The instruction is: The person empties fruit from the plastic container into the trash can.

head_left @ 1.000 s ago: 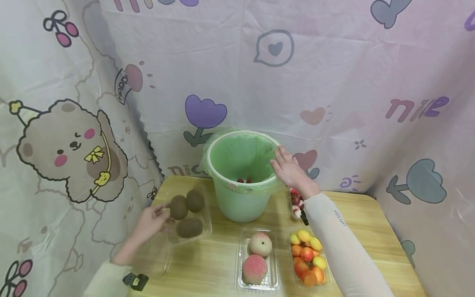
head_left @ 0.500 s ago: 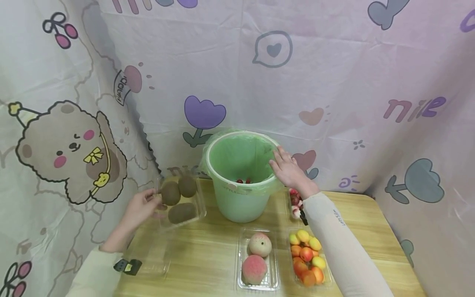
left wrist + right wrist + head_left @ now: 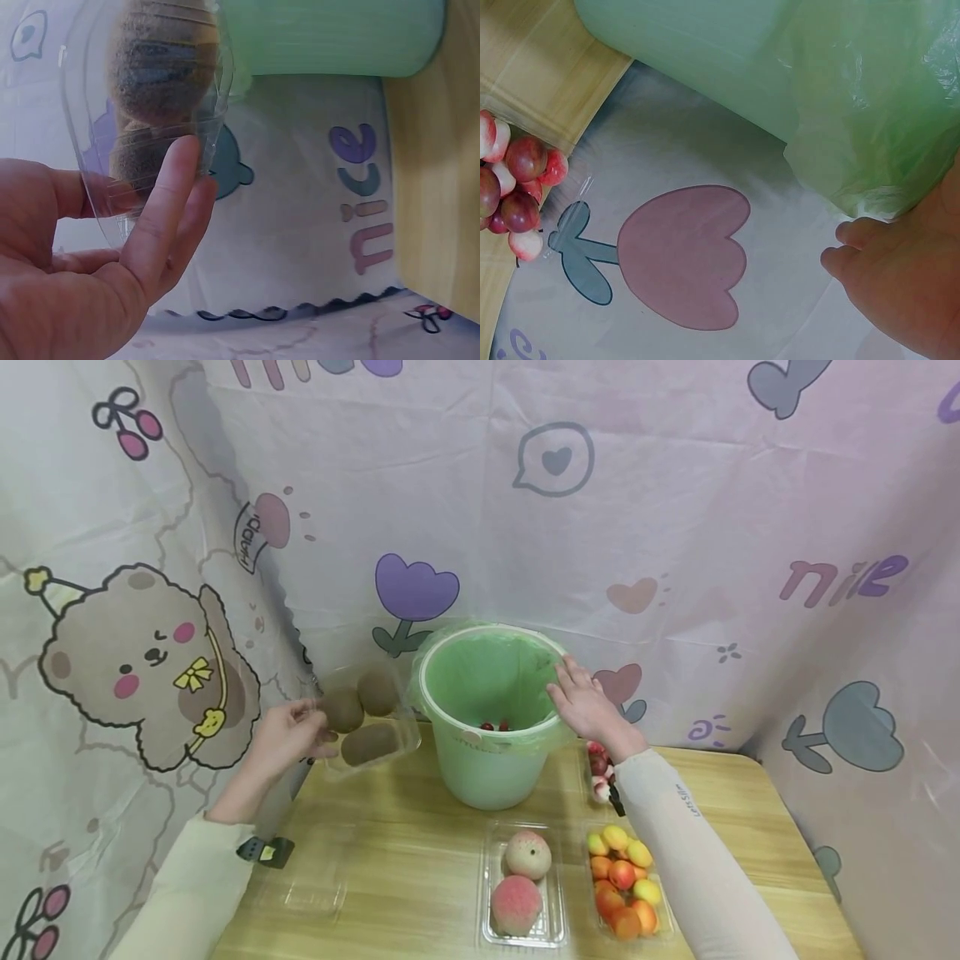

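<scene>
My left hand (image 3: 288, 735) grips the edge of a clear plastic box (image 3: 408, 739) of brown kiwis (image 3: 371, 745), raised off the table to the left of the bucket. In the left wrist view the thumb lies on one side of the box and the fingers (image 3: 161, 206) on the other. A pale green bucket (image 3: 489, 772) with a green plastic liner (image 3: 870, 105) stands mid-table, a few small red fruits (image 3: 487, 727) inside. My right hand (image 3: 588, 706) rests on its right rim, fingers extended over the liner.
Two peaches (image 3: 517, 903) sit in a clear tray (image 3: 558, 935) in front of the bucket. To their right is a box of yellow and orange fruits (image 3: 622, 877). Red grape-like fruits (image 3: 521, 165) lie behind the right forearm. Another clear container (image 3: 307, 893) is at front left.
My left hand has lifted the box of kiwis up off the table, moving it away from me and slightly left. The right hand has stayed on the bucket rim.
</scene>
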A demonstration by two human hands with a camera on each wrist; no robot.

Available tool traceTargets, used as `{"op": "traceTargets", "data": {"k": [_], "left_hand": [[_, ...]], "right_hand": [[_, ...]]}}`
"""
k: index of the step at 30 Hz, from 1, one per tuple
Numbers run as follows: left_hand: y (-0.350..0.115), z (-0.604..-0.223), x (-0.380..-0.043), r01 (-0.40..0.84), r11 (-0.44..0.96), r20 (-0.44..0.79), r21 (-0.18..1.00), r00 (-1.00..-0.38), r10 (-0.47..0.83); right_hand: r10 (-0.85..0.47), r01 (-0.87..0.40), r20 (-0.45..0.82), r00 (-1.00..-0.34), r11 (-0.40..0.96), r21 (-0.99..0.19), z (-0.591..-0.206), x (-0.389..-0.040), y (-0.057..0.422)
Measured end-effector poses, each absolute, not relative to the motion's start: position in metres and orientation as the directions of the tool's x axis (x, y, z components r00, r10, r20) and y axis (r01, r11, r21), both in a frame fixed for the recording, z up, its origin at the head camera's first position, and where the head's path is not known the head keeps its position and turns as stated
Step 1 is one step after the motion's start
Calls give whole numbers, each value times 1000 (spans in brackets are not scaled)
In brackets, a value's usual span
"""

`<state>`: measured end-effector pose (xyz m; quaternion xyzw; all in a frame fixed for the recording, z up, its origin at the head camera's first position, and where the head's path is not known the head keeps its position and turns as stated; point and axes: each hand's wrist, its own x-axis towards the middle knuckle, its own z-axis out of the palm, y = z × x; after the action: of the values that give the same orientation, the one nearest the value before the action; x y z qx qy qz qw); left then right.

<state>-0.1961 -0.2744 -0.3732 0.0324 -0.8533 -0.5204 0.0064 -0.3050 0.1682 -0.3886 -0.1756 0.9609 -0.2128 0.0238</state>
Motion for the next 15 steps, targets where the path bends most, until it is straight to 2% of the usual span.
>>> {"op": "traceTargets", "data": {"k": [8,15], "left_hand": [[-261,-348,-216,-55,494,-18,868,-997,-79],[-250,-332,-237,-18,542,55,840,-991,-118]], "right_hand": [[-347,-323,26,-938,840,-437,-390,-305,169],[-345,-323,30,-938,839,-438,-390,-305,169]]}}
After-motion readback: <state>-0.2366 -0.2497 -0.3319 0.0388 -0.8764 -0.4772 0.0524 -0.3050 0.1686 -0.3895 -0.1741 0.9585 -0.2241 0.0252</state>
